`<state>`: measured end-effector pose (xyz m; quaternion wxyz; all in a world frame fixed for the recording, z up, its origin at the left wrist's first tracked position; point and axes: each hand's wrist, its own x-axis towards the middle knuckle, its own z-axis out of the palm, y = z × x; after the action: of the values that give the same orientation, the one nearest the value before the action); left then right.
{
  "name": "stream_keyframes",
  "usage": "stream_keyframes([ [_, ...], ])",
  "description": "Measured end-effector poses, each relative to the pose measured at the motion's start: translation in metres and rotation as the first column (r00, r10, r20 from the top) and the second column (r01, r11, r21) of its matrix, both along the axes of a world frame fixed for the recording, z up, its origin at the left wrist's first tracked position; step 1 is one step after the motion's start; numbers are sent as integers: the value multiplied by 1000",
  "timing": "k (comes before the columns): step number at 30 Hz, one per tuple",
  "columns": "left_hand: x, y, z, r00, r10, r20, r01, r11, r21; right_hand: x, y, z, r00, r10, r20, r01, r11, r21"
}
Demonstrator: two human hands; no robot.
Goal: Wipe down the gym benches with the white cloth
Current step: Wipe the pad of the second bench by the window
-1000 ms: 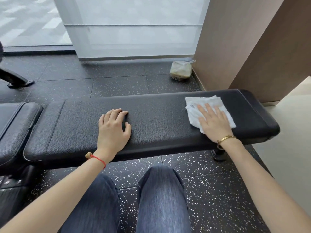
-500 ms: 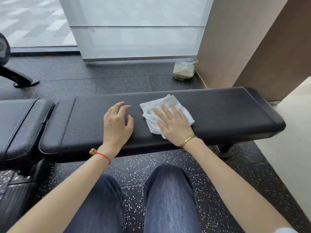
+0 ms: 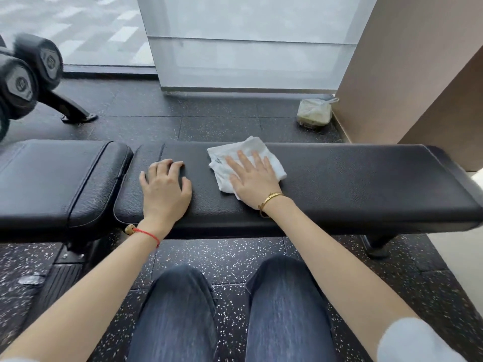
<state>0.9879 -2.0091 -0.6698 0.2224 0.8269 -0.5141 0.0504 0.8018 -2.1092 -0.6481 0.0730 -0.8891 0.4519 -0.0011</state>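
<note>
A black speckled rubber floor (image 3: 222, 121) ran under a long black bench (image 3: 366, 184) set before a frosted window panel. The white cloth (image 3: 251, 150) lay on the bench top, left of its middle, having travelled from near the right end one second earlier. The right hand (image 3: 254, 176) pressed it flat, fingers straight and slightly spread. The left hand (image 3: 164, 186) rested on the bench beside the cloth, fingers loosely curled, holding nothing. The stroke had covered most of the right portion; the left end and the adjoining pad (image 3: 60, 178) appeared not yet wiped. The bench frame was largely hidden; dumbbells (image 3: 26, 74) at far left were blurred and cut off.
</note>
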Motion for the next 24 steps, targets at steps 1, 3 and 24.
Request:
stream_keyframes([
  [1,0,0,0,1000,4,7,-4,1000,-10,-6,9,-2,999,43,3,-43,999,-13],
  [3,1,0,0,1000,8,22,-7,1000,-27,-26,21,-7,996,91,19,-90,995,-44],
  [24,2,1,-1,1000,3,-11,-3,999,-39,-42,41,-6,999,-38,-22,37,998,-59],
])
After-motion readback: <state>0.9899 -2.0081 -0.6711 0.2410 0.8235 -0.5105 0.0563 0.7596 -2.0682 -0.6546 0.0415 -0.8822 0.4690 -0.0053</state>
